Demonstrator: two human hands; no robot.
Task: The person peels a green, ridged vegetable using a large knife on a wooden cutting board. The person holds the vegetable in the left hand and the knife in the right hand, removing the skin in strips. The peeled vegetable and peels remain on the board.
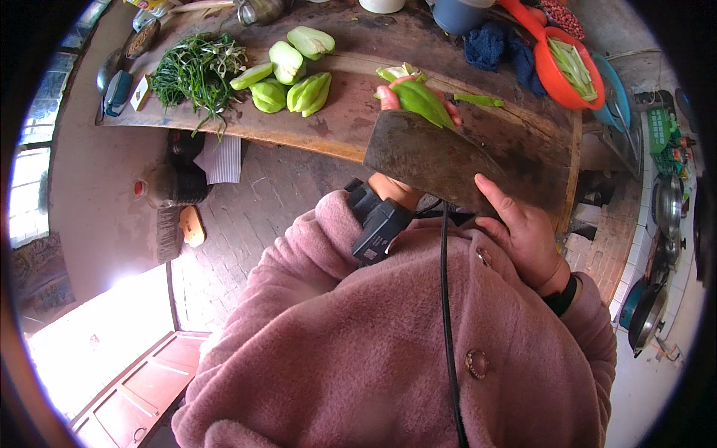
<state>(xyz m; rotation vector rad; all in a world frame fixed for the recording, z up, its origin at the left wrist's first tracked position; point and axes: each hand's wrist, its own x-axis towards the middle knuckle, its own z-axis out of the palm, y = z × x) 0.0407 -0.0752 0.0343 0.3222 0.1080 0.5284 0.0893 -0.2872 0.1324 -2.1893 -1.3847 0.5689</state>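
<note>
My left hand [389,97] grips a green chayote piece [421,103] above the wooden table; the cleaver hides part of this hand. In my right hand [521,232] is a broad dark cleaver [428,154], the index finger laid along its blade. The blade's far edge overlaps the lower side of the piece in view; whether it touches cannot be told. Pale chayote trimmings [402,71] show just behind the fingers. A thin green strip [479,100] lies to the right on the wood. Several cut chayote pieces [287,61] rest to the left.
The wooden table [347,131] carries a heap of green onions [193,73] at left. At right are a dark blue cloth [486,49] and a red strainer [596,73] holding pale green strips [571,67], over a blue basin [620,103]. A black cable [445,313] hangs down my coat.
</note>
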